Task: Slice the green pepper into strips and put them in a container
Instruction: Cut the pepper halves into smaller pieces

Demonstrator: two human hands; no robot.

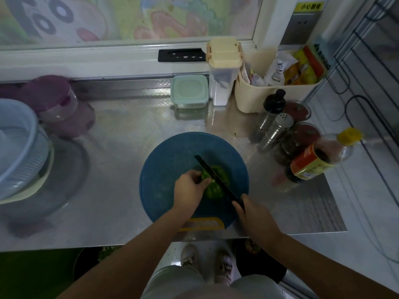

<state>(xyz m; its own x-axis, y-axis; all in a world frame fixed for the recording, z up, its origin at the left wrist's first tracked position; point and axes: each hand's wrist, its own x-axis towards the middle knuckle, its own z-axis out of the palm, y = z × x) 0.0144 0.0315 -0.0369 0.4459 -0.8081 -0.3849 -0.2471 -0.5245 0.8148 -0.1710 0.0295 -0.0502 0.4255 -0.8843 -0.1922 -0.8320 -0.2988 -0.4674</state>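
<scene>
A whole green pepper [216, 190] lies on a round blue cutting board [172, 160] near the steel counter's front edge. My left hand [190, 188] grips the pepper's left side, fingers curled over its top. My right hand [252, 212] holds the handle of a black knife [213, 176], whose blade lies diagonally across the top of the pepper, tip pointing up and left. A pale green lidded container [190, 91] stands at the back of the counter, shut.
A white colander bowl [17, 147] and purple tubs [58, 100] stand at left. Spice jars and a sauce bottle [313, 162] crowd the right, beside a cream basket [269, 93]. A black knife sheath [181, 55] rests on the window sill.
</scene>
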